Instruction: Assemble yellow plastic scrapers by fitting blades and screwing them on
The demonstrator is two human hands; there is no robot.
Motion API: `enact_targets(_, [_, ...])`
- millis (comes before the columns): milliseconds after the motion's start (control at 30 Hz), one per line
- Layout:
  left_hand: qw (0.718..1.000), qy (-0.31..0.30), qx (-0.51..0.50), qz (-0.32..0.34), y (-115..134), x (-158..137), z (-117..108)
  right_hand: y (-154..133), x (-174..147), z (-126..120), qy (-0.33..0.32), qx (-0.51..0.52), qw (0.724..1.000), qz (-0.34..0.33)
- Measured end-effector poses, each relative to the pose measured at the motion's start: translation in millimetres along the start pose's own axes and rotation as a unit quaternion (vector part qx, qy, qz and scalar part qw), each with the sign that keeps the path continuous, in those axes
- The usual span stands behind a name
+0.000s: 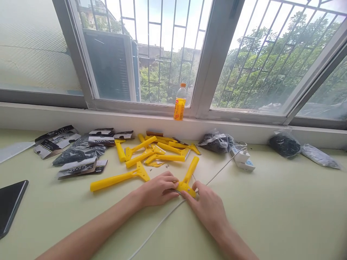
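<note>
In the foreground, a white cable (168, 215) crosses the pale green table (287, 209), passing close to the hands. The left hand (162, 188) and right hand (211, 206) pinch opposite ends of a yellow scraper's (192, 169) broad head — presumably to steady it — with its handle pointing toward the window (203, 83). Loose screws (167, 166) lie just beyond, perhaps for easy reach; behind them, a pile of yellow tools (146, 157) sits beside cartons (78, 167), apparently set aside. A bottle (180, 104) stands on the sill, well apart from the work. Hard to make out: the left fingertips, partly hidden; whether the head touches the table; the bagged bundle's (217, 142) contents. The dark device (12, 206) is cut off at left.
</note>
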State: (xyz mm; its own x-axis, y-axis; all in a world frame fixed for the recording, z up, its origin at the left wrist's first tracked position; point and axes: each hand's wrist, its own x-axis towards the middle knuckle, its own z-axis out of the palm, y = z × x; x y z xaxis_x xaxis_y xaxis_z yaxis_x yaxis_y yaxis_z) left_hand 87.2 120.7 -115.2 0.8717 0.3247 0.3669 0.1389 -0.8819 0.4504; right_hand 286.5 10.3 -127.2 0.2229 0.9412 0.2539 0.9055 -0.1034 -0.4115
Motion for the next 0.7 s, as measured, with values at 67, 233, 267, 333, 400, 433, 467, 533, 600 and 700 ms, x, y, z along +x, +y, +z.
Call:
enact_targets(67, [1.000, 0.001, 0.004, 0.000, 0, 0, 1, -2, 1, -2, -0.020, 0.013, 0.999, 0.025])
enact_targets(233, [0.999, -0.012, 0.031, -0.001, 1, 0, 1, -2, 3, -14, -0.094, 0.056, 0.994, 0.030])
enact_targets(267, [0.999, -0.016, 0.038, 0.001, 1, 0, 2, -2, 3, -16, -0.107, 0.064, 0.992, 0.025])
enact_targets(333, [0.998, -0.021, 0.058, 0.007, 1, 0, 2, -2, 4, -19, -0.117, 0.075, 0.990, 0.020])
enact_targets(400, [0.997, -0.018, 0.077, 0.016, 1, 0, 4, -3, 4, -20, -0.116, 0.078, 0.990, 0.020])
enact_targets(433, [0.996, -0.014, 0.085, 0.021, 1, 0, 4, -4, 5, -19, -0.113, 0.079, 0.990, 0.023])
enact_targets(467, [0.995, -0.011, 0.091, 0.025, 1, 0, 5, -6, 5, -18, -0.110, 0.079, 0.990, 0.028])
enact_targets(533, [0.995, -0.006, 0.099, 0.030, 1, 0, 6, -9, 5, -15, -0.096, 0.076, 0.992, 0.033])
enact_targets(600, [0.995, -0.004, 0.100, 0.031, 0, -1, 6, -11, 4, -12, -0.071, 0.070, 0.995, 0.024])
enact_targets(700, [0.996, 0.003, 0.085, 0.030, -1, -1, 5, -11, 4, -8, -0.039, 0.066, 0.997, -0.009])
